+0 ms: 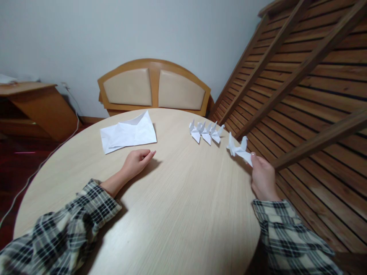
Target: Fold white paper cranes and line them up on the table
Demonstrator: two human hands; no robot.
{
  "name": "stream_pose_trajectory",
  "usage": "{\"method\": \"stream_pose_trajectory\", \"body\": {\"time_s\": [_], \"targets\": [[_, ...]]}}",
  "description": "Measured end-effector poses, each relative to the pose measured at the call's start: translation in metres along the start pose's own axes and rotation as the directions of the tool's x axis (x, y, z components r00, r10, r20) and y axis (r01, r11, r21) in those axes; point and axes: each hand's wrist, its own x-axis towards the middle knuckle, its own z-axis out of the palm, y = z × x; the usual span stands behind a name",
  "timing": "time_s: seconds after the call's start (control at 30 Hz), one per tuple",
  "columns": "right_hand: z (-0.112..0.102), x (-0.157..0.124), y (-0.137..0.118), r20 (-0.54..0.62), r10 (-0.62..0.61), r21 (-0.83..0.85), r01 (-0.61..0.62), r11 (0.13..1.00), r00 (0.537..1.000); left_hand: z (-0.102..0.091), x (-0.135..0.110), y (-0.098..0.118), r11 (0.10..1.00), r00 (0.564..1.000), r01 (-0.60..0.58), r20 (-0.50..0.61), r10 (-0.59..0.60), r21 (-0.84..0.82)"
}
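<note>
Between the thumb and fingers of my right hand (263, 177) is one wing of a white paper crane (237, 147), held at the table's right edge. To its left, a row of white folded paper cranes (205, 133) stands close together on the table. My left hand (137, 162) rests on the tabletop with its fingers curled in and the thumb laid along them; nothing shows in it. Just beyond that hand lie white paper sheets (132, 131), creased and overlapping, with one edge lifted.
The round pale wooden table (177, 214) fills the middle. Behind it stands a wooden headboard (155, 86) with beige panels against the wall. A slatted wooden panel (315, 95) leans close on the right. At left are a brown desk (37, 103) and a white cable (43, 162).
</note>
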Motion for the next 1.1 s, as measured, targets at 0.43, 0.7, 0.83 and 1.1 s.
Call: {"method": "stream_pose_trajectory", "body": {"time_s": [0.43,0.7,0.83,1.1], "targets": [[0.001,0.025,0.015,0.319,-0.174,-0.585,0.338,0.737,0.932,0.0,0.0,-0.002,1.0,1.0,-0.006,0.011,0.006,0.024],[0.015,0.032,0.009,0.374,-0.101,-0.791,0.374,0.484,0.922,0.001,0.001,-0.003,1.0,1.0,-0.025,0.007,0.024,0.018],[0.013,0.034,-0.005,0.415,-0.271,-0.782,0.493,0.382,0.868,0.001,0.001,-0.003,0.999,0.999,-0.032,0.017,0.031,0.027],[0.04,0.016,-0.076,0.448,-0.555,-0.639,0.685,0.35,0.701,0.002,0.001,-0.005,0.997,0.999,-0.033,0.01,0.032,0.074]]}}
